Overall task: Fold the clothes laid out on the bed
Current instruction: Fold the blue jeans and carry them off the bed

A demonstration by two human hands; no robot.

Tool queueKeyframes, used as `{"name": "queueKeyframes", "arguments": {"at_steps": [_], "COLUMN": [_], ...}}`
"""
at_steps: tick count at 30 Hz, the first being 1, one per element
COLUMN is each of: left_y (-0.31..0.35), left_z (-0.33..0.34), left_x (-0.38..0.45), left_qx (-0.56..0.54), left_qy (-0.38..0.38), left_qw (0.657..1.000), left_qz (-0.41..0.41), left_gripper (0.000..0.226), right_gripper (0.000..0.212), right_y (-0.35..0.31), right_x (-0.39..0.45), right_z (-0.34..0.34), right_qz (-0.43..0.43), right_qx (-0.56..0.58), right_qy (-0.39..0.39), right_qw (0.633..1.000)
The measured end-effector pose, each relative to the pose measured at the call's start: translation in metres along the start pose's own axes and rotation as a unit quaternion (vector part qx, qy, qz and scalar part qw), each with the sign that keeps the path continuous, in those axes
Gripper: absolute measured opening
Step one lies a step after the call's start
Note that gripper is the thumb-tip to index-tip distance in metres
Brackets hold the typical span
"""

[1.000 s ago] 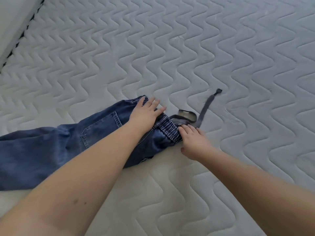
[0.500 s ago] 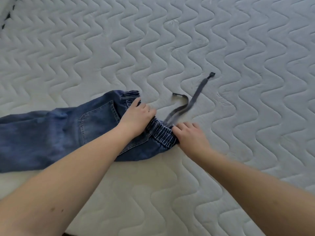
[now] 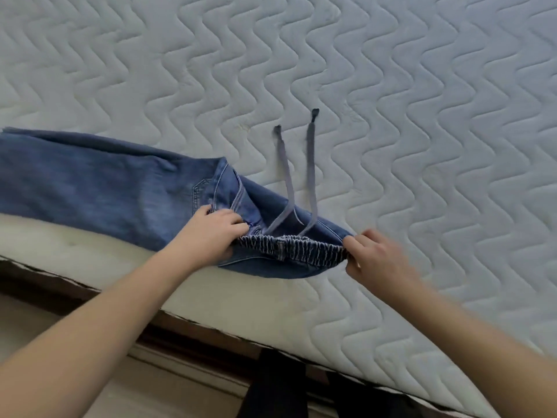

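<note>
A pair of blue jeans (image 3: 99, 194) lies on the white quilted mattress (image 3: 391, 101), its legs running off to the left. The elastic waistband (image 3: 289, 247) is stretched between my hands near the mattress's front edge. My left hand (image 3: 211, 233) grips the waistband's left end. At the right end my right hand (image 3: 373, 254), slightly blurred, pinches the band. Two grey drawstring ends (image 3: 301, 176) lie over the denim and point away from me across the mattress.
The mattress's front edge (image 3: 241, 315) runs diagonally below my arms, with a dark bed frame (image 3: 187, 342) and pale floor (image 3: 150, 396) under it. Dark trouser legs (image 3: 271, 384) show at the bottom. Bare mattress stretches beyond and to the right of the jeans.
Both hands have gone from resting on the jeans to gripping the waistband and pulling it apart toward the front edge. The drawstrings now lie straight. The view has tilted down toward the bed's edge.
</note>
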State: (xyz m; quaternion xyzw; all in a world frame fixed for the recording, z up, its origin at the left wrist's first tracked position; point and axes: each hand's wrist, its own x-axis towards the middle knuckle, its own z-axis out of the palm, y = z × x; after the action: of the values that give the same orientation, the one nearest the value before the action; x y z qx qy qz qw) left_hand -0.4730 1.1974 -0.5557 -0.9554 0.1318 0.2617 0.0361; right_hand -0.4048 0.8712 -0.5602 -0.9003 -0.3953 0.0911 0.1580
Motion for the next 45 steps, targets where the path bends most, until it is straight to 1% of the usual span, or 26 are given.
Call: {"name": "queueKeyframes", "arguments": {"at_steps": [3,5,7,10,13,17,18,21,22,24,25,27,28,30,32,34,37,39,41,42,43,45], "left_y": [0.043,0.072,0.096,0.127,0.151,0.171,0.175,0.192,0.198,0.209,0.211,0.214,0.215,0.218,0.219,0.218,0.214,0.207,0.198,0.193,0.189,0.182], "left_z": [-0.01,-0.018,-0.031,-0.067,-0.109,-0.181,-0.199,-0.243,-0.253,-0.267,-0.271,-0.274,-0.276,-0.281,-0.289,-0.297,-0.314,-0.334,-0.362,-0.378,-0.394,-0.427], "left_x": [-0.01,-0.015,-0.02,-0.025,-0.03,-0.045,-0.051,-0.072,-0.079,-0.094,-0.1,-0.111,-0.116,-0.123,-0.128,-0.132,-0.13,-0.126,-0.121,-0.119,-0.118,-0.118], "left_qx": [-0.018,-0.021,-0.049,-0.09,-0.045,0.027,0.036,0.056,0.061,0.061,0.059,0.055,0.051,0.051,0.045,0.035,0.027,0.031,0.043,0.05,0.058,0.074], "left_qy": [-0.039,-0.035,-0.028,-0.041,-0.047,-0.01,0.005,0.041,0.046,0.036,0.029,-0.004,-0.03,-0.078,-0.098,-0.077,-0.065,-0.04,0.001,0.026,0.054,0.113], "left_qw": [0.999,0.999,0.998,0.994,0.996,0.998,0.998,0.997,0.997,0.997,0.997,0.997,0.996,0.994,0.993,0.996,0.998,0.999,0.999,0.998,0.997,0.991], "left_qz": [0.001,-0.01,-0.027,-0.037,-0.053,-0.048,-0.041,-0.016,-0.016,-0.032,-0.046,-0.062,-0.064,-0.054,-0.039,-0.019,-0.007,-0.008,-0.001,0.005,0.01,0.021], "left_gripper": [0.025,0.026,0.032,0.045,0.039,0.022,0.021,0.02,0.019,0.018,0.018,0.02,0.025,0.04,0.049,0.05,0.05,0.05,0.048,0.047,0.045,0.043], "right_gripper": [0.029,0.039,0.048,0.048,0.042,0.036,0.035,0.025,0.022,0.02,0.02,0.023,0.028,0.04,0.045,0.045,0.051,0.047,0.034,0.031,0.03,0.032], "right_y": [0.014,0.026,0.034,0.04,0.041,0.037,0.037,0.032,0.031,0.03,0.031,0.033,0.034,0.035,0.035,0.036,0.041,0.045,0.049,0.049,0.047,0.04], "right_x": [-0.041,-0.068,-0.093,-0.122,-0.149,-0.179,-0.185,-0.199,-0.201,-0.204,-0.205,-0.207,-0.209,-0.213,-0.216,-0.221,-0.217,-0.209,-0.198,-0.193,-0.19,-0.184], "right_z": [-0.027,-0.046,-0.068,-0.106,-0.142,-0.187,-0.196,-0.211,-0.213,-0.218,-0.221,-0.227,-0.23,-0.236,-0.245,-0.254,-0.275,-0.301,-0.337,-0.357,-0.379,-0.42], "right_qz": [0.02,0.037,0.053,0.07,0.085,0.087,0.087,0.105,0.115,0.141,0.143,0.133,0.13,0.134,0.153,0.136,0.106,0.11,0.114,0.111,0.11,0.129], "right_qx": [-0.044,-0.066,-0.079,-0.098,-0.1,-0.067,-0.054,-0.008,-0.006,-0.016,-0.03,-0.062,-0.06,-0.033,0.027,0.05,0.024,0.016,0.03,0.04,0.044,0.047], "right_qy": [0.011,0.022,0.021,0.015,0.018,0.017,-0.001,-0.116,-0.136,-0.146,-0.136,-0.115,-0.108,-0.116,-0.127,-0.11,-0.11,-0.108,-0.109,-0.111,-0.108,-0.074], "right_qw": [0.999,0.997,0.995,0.993,0.991,0.994,0.995,0.988,0.984,0.979,0.98,0.982,0.984,0.984,0.98,0.983,0.988,0.988,0.987,0.987,0.987,0.988]}}
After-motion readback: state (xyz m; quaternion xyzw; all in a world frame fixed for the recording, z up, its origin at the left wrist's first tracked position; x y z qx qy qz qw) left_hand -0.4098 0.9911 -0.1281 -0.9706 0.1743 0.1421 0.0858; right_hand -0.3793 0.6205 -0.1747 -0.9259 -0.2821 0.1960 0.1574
